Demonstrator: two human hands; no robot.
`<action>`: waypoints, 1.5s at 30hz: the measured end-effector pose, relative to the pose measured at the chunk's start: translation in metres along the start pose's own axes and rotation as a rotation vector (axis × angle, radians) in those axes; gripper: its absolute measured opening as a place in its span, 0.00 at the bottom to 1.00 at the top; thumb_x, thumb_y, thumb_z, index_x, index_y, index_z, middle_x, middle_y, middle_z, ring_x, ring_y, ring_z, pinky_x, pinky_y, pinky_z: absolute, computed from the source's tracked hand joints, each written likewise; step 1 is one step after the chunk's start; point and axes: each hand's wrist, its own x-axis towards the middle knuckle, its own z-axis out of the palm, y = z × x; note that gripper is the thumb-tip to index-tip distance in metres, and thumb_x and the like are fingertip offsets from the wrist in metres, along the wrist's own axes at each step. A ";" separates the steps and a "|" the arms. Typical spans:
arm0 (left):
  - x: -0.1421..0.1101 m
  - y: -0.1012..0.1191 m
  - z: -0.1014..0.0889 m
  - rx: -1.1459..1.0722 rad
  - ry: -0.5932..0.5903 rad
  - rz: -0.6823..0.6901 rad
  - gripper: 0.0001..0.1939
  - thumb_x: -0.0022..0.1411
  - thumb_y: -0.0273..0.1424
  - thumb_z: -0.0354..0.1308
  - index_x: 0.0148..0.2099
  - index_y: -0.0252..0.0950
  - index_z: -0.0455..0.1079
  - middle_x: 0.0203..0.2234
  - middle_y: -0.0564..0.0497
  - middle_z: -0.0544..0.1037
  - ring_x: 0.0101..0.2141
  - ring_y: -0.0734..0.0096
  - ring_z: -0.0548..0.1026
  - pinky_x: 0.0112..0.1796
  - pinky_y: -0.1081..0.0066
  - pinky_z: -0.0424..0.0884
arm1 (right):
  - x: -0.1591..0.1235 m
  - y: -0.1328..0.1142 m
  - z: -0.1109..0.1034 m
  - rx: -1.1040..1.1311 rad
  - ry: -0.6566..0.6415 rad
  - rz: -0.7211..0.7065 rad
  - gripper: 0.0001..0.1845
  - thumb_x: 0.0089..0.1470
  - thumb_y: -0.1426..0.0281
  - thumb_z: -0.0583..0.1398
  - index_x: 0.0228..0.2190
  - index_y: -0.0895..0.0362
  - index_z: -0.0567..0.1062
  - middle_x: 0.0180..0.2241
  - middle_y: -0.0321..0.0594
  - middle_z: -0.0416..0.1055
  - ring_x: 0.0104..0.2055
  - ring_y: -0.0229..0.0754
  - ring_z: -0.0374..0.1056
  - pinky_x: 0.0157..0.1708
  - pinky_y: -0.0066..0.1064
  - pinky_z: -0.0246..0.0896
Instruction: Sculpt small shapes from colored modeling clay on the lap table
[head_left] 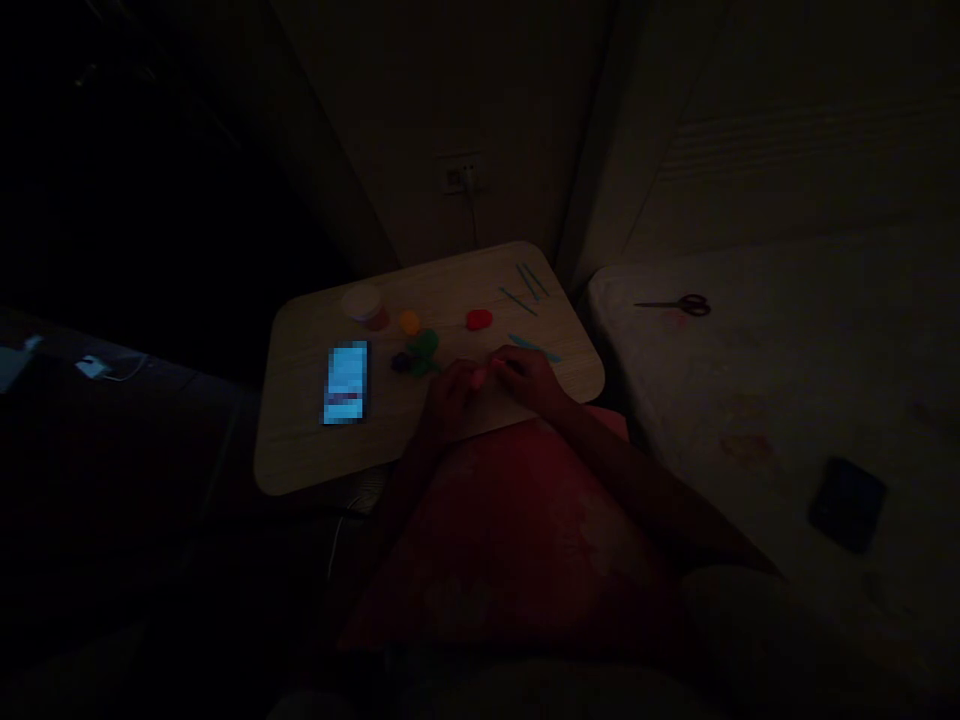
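Although the room is nearly dark, I can make out a left hand [450, 397] and a right hand [529, 380] close together at the near edge of a small wooden counter [300, 440], just below the middle of the frame. Between them sits a pink lump [480, 376] of what looks like modelling clay. The right hand's fingers come together and pinch it, while the left hand curls in against it from the other side, though in this light I cannot tell whether it grips. The lump looks light and soft, likely to dent under the fingertips and tacky rather than slippery, so a gentle hold along its thicker middle seems safest.

Farther up the counter lie a red lump [478, 319], an orange lump [409, 321], a green lump [424, 350] and a dark purple lump [401, 362]. A pale tub [365, 305] stands at their upper left, and a lit phone [346, 383] lies to the left. Thin blue sticks [529, 285] lie toward the upper right corner of the counter, with a flat blue tool [534, 347] just above the right hand. Scissors [673, 306] rest on the bed [757, 400] at the right of the frame.
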 end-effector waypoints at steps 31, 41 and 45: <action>0.000 -0.003 -0.001 0.070 -0.053 0.029 0.19 0.72 0.45 0.53 0.34 0.37 0.71 0.28 0.53 0.74 0.31 0.69 0.70 0.35 0.68 0.66 | -0.001 -0.011 -0.003 -0.068 -0.220 0.053 0.26 0.67 0.52 0.54 0.28 0.57 0.77 0.23 0.36 0.72 0.26 0.37 0.63 0.31 0.28 0.55; 0.002 -0.007 0.000 0.161 -0.004 0.162 0.12 0.67 0.38 0.60 0.49 0.39 0.74 0.42 0.47 0.76 0.42 0.64 0.73 0.46 0.64 0.71 | -0.003 -0.002 -0.002 -0.026 -0.241 0.025 0.29 0.69 0.47 0.48 0.34 0.56 0.75 0.27 0.38 0.73 0.28 0.39 0.66 0.33 0.30 0.60; 0.003 -0.010 -0.003 0.149 0.036 0.156 0.11 0.67 0.39 0.60 0.47 0.39 0.76 0.42 0.47 0.75 0.43 0.64 0.73 0.44 0.65 0.72 | -0.003 0.000 0.000 -0.077 -0.184 0.022 0.23 0.68 0.52 0.52 0.48 0.56 0.74 0.33 0.41 0.76 0.35 0.42 0.70 0.36 0.31 0.61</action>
